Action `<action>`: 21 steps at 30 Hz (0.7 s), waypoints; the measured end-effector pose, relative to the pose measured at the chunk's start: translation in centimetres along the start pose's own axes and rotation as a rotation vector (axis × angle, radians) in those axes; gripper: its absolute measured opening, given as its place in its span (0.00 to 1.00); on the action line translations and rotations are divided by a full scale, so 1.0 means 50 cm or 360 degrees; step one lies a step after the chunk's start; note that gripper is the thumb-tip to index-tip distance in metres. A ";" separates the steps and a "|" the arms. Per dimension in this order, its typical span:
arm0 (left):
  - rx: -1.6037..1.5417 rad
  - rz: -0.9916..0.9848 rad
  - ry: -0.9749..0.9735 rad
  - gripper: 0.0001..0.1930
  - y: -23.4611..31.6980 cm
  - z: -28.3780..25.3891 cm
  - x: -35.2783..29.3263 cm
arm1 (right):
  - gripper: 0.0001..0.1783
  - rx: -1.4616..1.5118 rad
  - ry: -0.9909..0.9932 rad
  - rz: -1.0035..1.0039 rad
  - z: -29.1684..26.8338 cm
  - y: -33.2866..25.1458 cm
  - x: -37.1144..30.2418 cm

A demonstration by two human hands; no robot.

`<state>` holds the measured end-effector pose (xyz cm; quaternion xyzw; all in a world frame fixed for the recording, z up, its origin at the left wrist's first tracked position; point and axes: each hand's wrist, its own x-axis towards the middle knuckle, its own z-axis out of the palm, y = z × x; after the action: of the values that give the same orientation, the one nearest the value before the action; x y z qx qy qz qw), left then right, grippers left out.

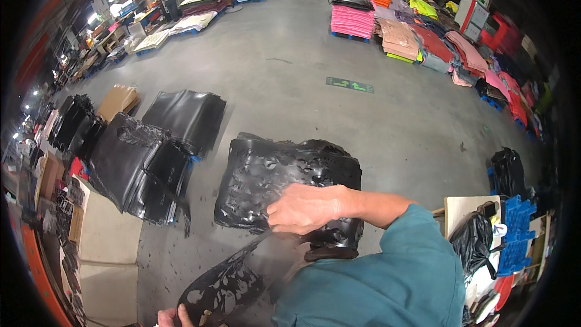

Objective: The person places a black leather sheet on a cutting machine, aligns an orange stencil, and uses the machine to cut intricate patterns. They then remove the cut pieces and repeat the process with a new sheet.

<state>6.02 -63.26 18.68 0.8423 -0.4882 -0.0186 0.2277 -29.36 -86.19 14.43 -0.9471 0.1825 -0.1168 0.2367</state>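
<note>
Black, holed, one sheet (pixel 233 287) extends between two hands (pixel 305 211) near one stack (pixel 272 172).

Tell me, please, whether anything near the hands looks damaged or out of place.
Yes. The black sheet at the left hand is full of irregular holes, so it looks torn or cut. Small dark scraps lie scattered on the gray floor nearby, like litter.

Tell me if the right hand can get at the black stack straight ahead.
Likely yes: the right hand appears over the near part of the black stack, whose far part lies uncovered. Whether they touch is unclear.
</note>
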 end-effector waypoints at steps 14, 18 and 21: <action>-0.0394 0.0212 0.0001 0.10 0.024 -0.036 0.074 | 0.15 -0.0062 -0.0042 -0.0081 -0.144 -0.001 -0.039; -0.0107 0.0547 0.0107 0.10 0.019 -0.026 0.113 | 0.14 -0.0050 0.0020 -0.0081 -0.156 0.034 -0.018; 0.0056 0.0728 0.0048 0.11 0.012 0.004 0.199 | 0.13 -0.0118 0.0065 -0.0059 -0.153 0.094 0.034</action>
<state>10.70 -71.86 20.65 0.7138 -0.6632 0.0546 0.2184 -31.56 -93.82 18.95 -0.9559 0.1739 -0.1336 0.1956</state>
